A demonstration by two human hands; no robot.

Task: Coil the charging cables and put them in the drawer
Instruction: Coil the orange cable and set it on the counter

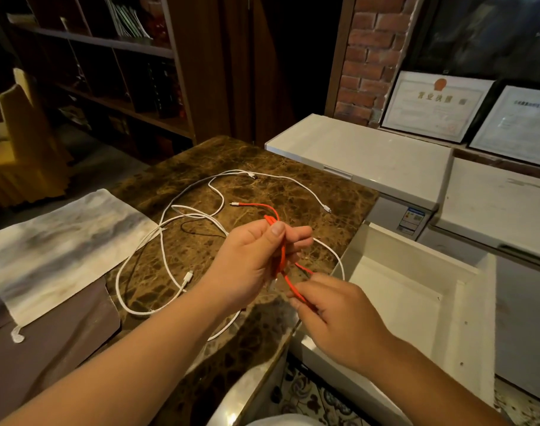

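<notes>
— Several cables are in play. From your left: a grey-and-white cloth (56,250) hangs over the counter's edge, then the white cables (170,241) and a thin dark cable (198,229) sprawl loose across the marble countertop (256,161), none of them coiled yet.

— And my hands?

— Your left hand (253,262) is curled round a bunch of loops of the orange cable (280,256), thumb pressed on top, held above the counter. One plug end of that cable (235,204) trails off behind it, just over the stone. Your right hand (333,315) is lower and nearer the counter's corner, fingertips pinching the free orange strand coming down from the bundle.

— So which step is this?

— Coiling the first cable, I judge, and well short of half the job. Next you'd need to feed the strand in your right hand around the loops in your left, keep the thumb clamped so they don't spring apart, then draw in the trailing end.

— The drawer?

— Open just right of your hands, the white drawer (416,281) looks bare inside. Dropping the coil in is a short move.

— Any writing?

— Behind the white cabinet (361,149), a framed certificate (435,106) carries a red emblem and a Chinese heading, too soft to read surely. A second framed document (518,124) beside it is illegible, as is the small blue sticker (411,220).
</notes>
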